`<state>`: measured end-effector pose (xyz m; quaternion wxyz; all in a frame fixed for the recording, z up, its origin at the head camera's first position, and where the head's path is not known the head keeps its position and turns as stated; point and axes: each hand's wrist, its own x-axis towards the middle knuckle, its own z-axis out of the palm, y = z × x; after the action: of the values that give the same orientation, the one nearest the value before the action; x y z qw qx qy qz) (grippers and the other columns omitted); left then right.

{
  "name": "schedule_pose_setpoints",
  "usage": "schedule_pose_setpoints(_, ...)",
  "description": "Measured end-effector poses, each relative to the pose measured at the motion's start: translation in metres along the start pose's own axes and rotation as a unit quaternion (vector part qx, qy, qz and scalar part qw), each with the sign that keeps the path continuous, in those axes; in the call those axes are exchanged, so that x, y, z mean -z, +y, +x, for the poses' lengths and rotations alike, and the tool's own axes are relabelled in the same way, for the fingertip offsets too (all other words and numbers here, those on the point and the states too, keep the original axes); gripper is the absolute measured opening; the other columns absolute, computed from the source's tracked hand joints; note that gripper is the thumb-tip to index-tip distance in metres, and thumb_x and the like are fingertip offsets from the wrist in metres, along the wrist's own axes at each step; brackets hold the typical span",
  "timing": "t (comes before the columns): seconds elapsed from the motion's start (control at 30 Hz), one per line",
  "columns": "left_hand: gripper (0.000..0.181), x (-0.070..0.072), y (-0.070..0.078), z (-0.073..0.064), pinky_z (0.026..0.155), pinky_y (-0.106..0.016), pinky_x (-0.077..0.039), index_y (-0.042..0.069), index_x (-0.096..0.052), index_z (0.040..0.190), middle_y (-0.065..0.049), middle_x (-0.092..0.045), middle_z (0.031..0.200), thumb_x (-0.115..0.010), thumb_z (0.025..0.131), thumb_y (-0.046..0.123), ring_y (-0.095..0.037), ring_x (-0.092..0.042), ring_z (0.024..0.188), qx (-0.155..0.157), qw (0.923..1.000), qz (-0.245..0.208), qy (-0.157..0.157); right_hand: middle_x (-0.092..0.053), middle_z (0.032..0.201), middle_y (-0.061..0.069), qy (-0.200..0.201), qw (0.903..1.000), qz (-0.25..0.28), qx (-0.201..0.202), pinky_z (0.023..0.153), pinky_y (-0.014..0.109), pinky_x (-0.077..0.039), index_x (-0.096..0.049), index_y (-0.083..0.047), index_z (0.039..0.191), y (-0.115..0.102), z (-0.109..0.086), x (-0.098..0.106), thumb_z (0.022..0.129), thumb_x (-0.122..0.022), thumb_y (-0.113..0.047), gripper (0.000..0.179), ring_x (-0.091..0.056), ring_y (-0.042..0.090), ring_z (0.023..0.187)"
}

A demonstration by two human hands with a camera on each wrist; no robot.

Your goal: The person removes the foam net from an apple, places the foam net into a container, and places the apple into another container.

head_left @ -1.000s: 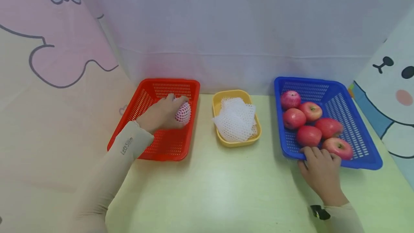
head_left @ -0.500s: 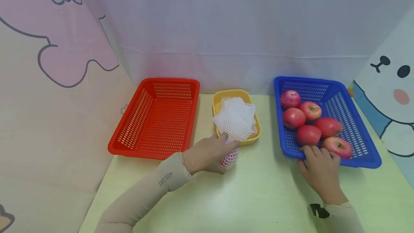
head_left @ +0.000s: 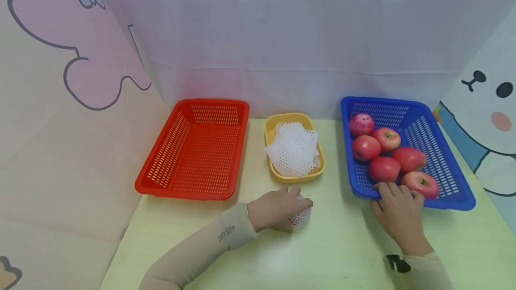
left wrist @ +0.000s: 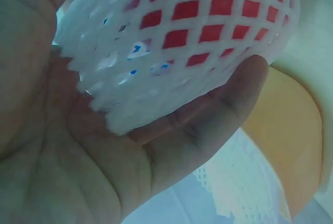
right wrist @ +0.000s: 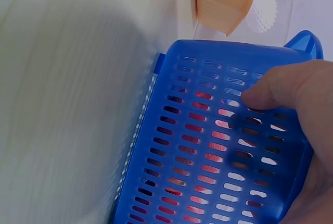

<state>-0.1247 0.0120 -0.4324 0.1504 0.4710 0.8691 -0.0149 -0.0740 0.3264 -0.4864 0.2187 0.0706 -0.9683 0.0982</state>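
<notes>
My left hand (head_left: 278, 209) grips a red apple in a white foam net sleeve (head_left: 300, 216), just in front of the yellow tray (head_left: 296, 179). In the left wrist view, red skin shows through the mesh of the sleeve (left wrist: 156, 73), which reaches into the palm. Several more foam net sleeves (head_left: 293, 151) lie piled in the yellow tray. Over at the right, my right hand (head_left: 400, 218) holds the near rim of the blue basket (head_left: 451, 202), thumb outside against its slotted wall. Several bare red apples (head_left: 384, 169) sit inside that basket.
A red basket (head_left: 201, 160) stands at the left, its slotted floor showing. White cloth (head_left: 290, 35) hangs behind the table (head_left: 322, 254), and printed cartoon cloths (head_left: 80, 124) flank both sides.
My left hand has carried the sleeved apple out of the red basket, rightward and toward me, to the front of the yellow tray. My right hand keeps its hold on the blue basket's rim.
</notes>
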Motion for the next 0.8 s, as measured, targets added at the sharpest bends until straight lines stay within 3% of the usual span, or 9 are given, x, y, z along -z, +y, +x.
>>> schedule_pose_setpoints(0.2, 0.040, 0.003, 0.005, -0.008, 0.054, -0.021, -0.045, 0.024, -0.059, 0.127, -0.004, -0.057, 0.109, -0.075, 0.090, 0.023, -0.019, -0.054, 0.080, -0.033, 0.9961, 0.066, 0.048, -0.061, 0.089, 0.018, 0.005, 1.0000, 0.005, 0.002, 0.075, 0.065, -0.031, -0.061, -0.004, 0.098, 0.000, -0.001, -0.001, 0.073, -0.073, -0.007, 0.028, -0.049, 0.041, 0.081)
schedule_pose_setpoints(0.4, 0.026, 0.006, 0.006, -0.013, 0.058, -0.020, -0.049, 0.019, -0.066, 0.117, -0.001, -0.059, 0.100, -0.071, 0.093, 0.013, -0.014, -0.056, 0.078, -0.064, 0.9813, 0.137, 0.119, -0.061, 0.088, 0.017, 0.016, 0.9998, 0.009, 0.006, 0.074, 0.064, -0.031, -0.061, -0.004, 0.097, 0.000, 0.000, -0.001, 0.073, -0.074, -0.007, 0.027, -0.049, 0.042, 0.081)
schedule_pose_setpoints(0.53, 0.027, 0.013, 0.005, -0.014, 0.064, -0.019, -0.050, 0.017, -0.066, 0.118, 0.000, -0.060, 0.100, -0.072, 0.092, 0.013, -0.011, -0.055, 0.081, -0.082, 0.9806, 0.136, 0.115, -0.061, 0.089, 0.018, 0.011, 0.9999, 0.007, 0.004, 0.075, 0.065, -0.031, -0.061, -0.004, 0.098, 0.000, 0.000, 0.000, 0.073, -0.075, -0.008, 0.029, -0.050, 0.043, 0.082)
schedule_pose_setpoints(0.8, 0.023, 0.040, 0.000, -0.018, 0.070, -0.017, -0.050, 0.014, -0.065, 0.113, 0.000, -0.061, 0.097, -0.073, 0.091, 0.008, -0.010, -0.057, 0.082, -0.103, 0.9782, 0.141, 0.112, -0.062, 0.089, 0.018, 0.021, 0.9997, 0.006, 0.008, 0.074, 0.065, -0.032, -0.062, -0.004, 0.097, 0.001, -0.001, -0.001, 0.073, -0.074, -0.008, 0.027, -0.050, 0.043, 0.081)
